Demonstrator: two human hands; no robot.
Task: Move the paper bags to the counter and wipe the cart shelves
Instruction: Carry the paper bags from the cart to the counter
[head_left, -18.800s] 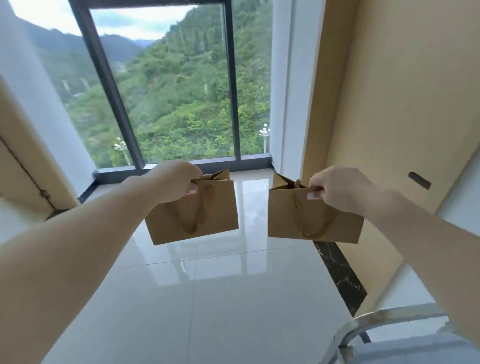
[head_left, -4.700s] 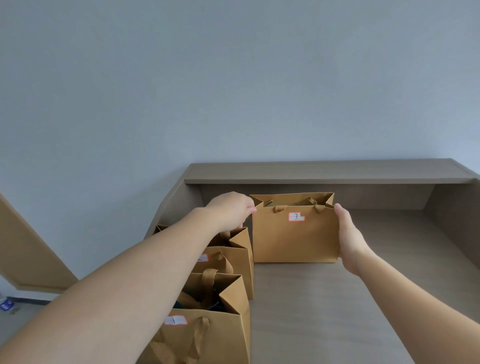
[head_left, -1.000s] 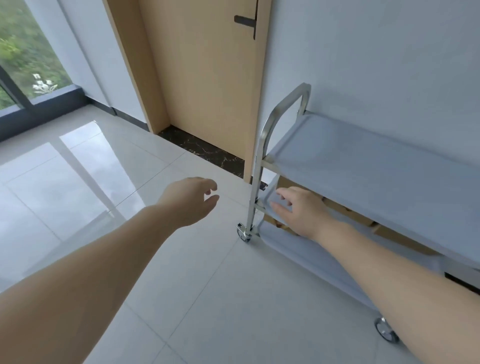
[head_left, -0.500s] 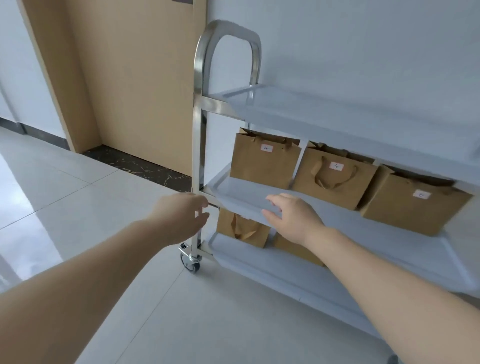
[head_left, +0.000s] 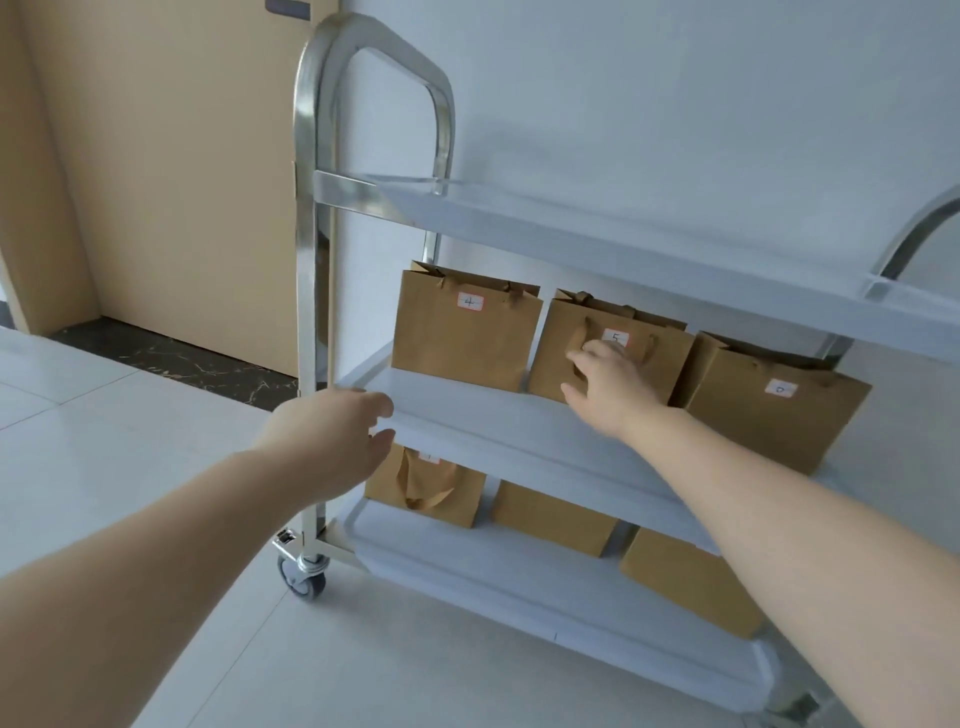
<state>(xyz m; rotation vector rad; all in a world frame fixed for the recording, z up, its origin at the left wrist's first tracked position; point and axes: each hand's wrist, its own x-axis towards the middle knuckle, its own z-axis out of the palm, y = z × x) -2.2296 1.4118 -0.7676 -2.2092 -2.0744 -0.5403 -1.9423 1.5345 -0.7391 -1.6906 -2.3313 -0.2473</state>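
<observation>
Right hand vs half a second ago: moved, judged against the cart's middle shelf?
Yes. The right hand went from the front lip of the grey middle shelf back and rightward, in over the shelf; its fingers now reach the brown paper bag labelled 5.

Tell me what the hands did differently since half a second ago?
The right hand left the middle shelf's front edge and reached in to the bag marked 5, fingers at its handle, no clear grip yet. The left hand drifted right, up to that edge, open. All six bags stayed where they were on the cart.
</observation>
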